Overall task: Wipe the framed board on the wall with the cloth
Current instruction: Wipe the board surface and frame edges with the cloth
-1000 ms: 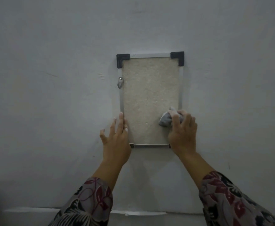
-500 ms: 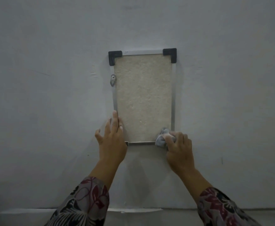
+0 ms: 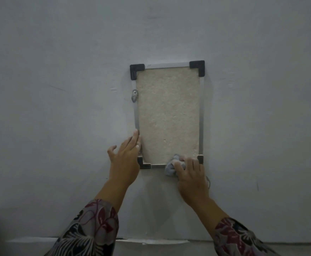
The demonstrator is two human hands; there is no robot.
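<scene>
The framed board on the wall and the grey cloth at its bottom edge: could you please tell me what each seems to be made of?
The framed board's beige panel looks like matte, fibrous pressed material, perhaps cork or felt, given its mottled, pitted grain. Its silver side rails look like brushed metal, probably aluminium; the black corner caps seem moulded plastic. The grey cloth under the right hand appears soft woven fabric, bunched in folds.

wall [image 3: 58,89]: plain grey, scuffed | light: dim | pale strip [image 3: 151,241] along base
</scene>
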